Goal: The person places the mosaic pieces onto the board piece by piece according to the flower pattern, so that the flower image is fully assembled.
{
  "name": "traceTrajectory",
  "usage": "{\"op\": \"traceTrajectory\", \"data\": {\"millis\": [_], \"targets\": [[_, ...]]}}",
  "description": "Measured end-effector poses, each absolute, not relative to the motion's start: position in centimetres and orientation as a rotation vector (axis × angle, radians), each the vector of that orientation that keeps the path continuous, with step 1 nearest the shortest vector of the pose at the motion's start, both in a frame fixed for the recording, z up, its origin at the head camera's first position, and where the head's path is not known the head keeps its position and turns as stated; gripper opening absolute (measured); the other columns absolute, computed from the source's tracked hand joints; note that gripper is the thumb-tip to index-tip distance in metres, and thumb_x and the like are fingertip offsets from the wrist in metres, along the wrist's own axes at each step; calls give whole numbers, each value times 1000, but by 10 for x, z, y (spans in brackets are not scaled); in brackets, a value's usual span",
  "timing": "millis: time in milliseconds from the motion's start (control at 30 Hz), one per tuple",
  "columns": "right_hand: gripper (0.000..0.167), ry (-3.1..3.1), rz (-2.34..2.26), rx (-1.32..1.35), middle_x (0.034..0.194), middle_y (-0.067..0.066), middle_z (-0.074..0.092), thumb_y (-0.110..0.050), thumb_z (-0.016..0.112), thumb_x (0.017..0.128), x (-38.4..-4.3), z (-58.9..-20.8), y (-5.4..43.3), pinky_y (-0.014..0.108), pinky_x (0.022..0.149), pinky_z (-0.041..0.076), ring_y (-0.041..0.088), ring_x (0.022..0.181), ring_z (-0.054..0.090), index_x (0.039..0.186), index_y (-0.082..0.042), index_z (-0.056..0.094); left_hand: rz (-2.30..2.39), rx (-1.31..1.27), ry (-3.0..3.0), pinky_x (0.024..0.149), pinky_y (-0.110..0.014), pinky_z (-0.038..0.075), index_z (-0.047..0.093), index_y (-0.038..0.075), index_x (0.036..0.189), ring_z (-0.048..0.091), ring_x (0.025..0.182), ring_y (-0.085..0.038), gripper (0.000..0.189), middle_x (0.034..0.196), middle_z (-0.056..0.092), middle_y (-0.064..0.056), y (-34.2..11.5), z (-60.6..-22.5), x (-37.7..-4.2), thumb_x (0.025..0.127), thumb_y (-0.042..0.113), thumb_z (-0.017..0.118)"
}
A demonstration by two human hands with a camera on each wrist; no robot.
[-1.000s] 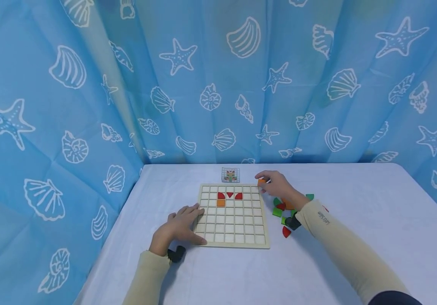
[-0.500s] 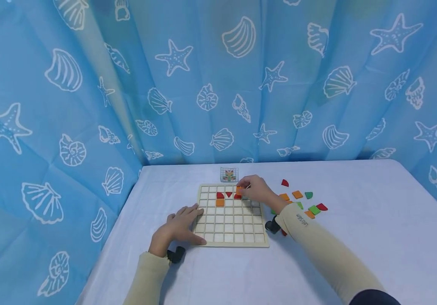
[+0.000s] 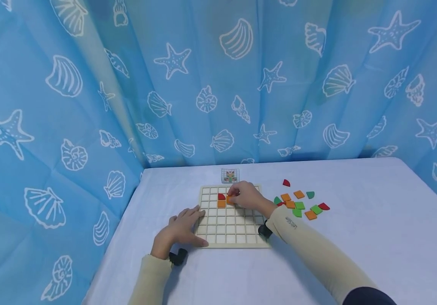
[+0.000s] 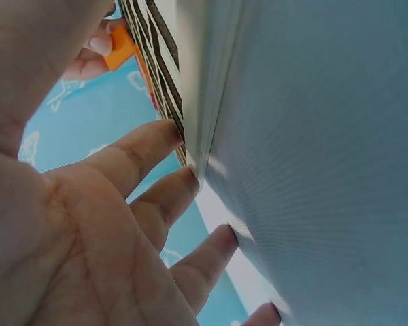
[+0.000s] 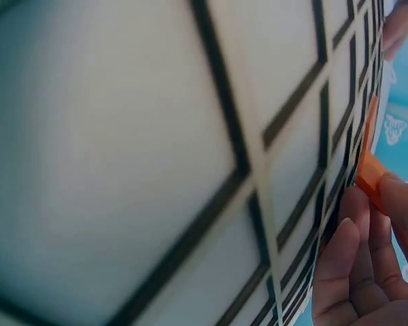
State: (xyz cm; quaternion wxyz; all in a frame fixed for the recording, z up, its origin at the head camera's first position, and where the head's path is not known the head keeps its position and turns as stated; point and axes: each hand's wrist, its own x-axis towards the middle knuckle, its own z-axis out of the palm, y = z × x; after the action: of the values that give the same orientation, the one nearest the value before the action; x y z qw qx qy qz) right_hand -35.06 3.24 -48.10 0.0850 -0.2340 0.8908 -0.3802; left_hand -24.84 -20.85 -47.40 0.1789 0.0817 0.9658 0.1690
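Observation:
My right hand [image 3: 248, 196] pinches an orange square tile [image 5: 371, 178] over the grid board [image 3: 226, 245], just right of another orange square tile [image 3: 221, 203] that lies in a cell. Above that laid tile sits a red quarter-round tile [image 3: 221, 196]. The right hand covers the board's upper right cells and whatever lies in them. At the board's left edge rests my left hand [image 3: 182, 228], fingers spread and fairly straight. In the left wrist view its fingertips [image 4: 168, 132] touch the board's rim and the tabletop, and the pinched tile shows tilted above the board.
Several loose tiles, such as a green one [image 3: 316, 209], an orange square [image 3: 311, 215] and a red quarter-round [image 3: 286, 182], lie right of the board. A small pattern card [image 3: 230, 176] lies behind it. A blue shell-print curtain [image 3: 222, 106] hangs behind the white table [image 3: 188, 275].
The right hand has carried the orange square tile leftward from beyond the board's upper right corner to beside the laid orange tile. The left hand stays at the board's left edge.

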Motion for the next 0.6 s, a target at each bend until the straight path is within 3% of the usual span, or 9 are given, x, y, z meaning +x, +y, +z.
{"op": "traceTrajectory", "data": {"millis": [600], "targets": [[5,2654,-946,-686,87,1,71,-9,69,92,-345,-475,25,32,75,54,12,80,63,91,-10,75,494,239,2713,116,-67,17,38,21,153,20,151,-36,100,165,25,-5,-210,-470,-249,71,54,84]]}}
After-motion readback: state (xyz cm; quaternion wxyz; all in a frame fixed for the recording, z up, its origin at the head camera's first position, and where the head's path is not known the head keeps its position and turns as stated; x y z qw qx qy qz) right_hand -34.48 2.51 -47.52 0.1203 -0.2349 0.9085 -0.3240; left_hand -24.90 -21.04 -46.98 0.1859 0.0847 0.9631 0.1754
